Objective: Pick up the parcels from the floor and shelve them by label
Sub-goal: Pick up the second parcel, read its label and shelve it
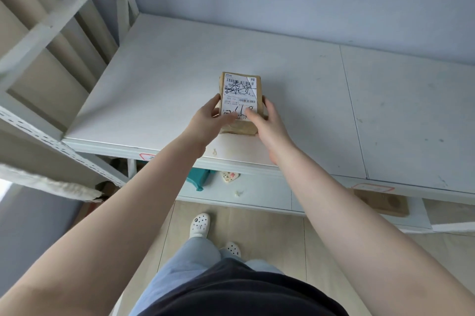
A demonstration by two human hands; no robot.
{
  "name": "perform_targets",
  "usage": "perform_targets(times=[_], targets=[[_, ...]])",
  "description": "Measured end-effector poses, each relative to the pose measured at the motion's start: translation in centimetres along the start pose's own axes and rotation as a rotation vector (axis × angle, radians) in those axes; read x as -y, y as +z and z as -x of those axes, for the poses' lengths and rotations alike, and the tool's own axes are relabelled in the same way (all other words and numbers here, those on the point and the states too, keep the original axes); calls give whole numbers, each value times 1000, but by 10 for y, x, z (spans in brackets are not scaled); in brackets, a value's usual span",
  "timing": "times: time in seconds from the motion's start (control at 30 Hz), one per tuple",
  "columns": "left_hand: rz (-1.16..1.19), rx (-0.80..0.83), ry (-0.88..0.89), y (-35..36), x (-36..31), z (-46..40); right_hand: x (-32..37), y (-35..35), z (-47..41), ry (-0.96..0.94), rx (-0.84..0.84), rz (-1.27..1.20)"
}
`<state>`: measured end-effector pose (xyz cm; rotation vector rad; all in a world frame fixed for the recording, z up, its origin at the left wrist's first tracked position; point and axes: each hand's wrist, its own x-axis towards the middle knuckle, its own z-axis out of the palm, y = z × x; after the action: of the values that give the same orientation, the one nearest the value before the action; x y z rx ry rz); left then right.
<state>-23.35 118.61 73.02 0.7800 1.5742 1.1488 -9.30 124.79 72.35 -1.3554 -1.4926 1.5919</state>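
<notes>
A small brown cardboard parcel (240,89) with a white shipping label and black handwriting lies flat on the white shelf board (154,79), near its front edge. My left hand (209,116) grips the parcel's left side, thumb on the label. My right hand (267,121) grips its right side, thumb also on the label. The parcel's near end is partly hidden by my fingers.
The shelf board stretches wide to the left and right of the parcel. Red-edged tags (372,188) sit on the front rail. A lower shelf holds a flat brown parcel (383,204), a teal object (199,178) and a small patterned item (230,176). White metal uprights (51,20) stand left.
</notes>
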Motion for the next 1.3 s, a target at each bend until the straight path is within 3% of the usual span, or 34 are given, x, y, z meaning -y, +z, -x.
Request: perform_targets(times=[0.23, 0.57, 1.3], targets=[[-47, 142, 34, -14, 7, -28, -9, -8, -19, -98, 61, 33], [-192, -39, 108, -9, 0, -76, -2, -7, -64, -149, -89, 222], [-326, -39, 166, 7, -35, -152, 12, -31, -143, -203, -120, 251]])
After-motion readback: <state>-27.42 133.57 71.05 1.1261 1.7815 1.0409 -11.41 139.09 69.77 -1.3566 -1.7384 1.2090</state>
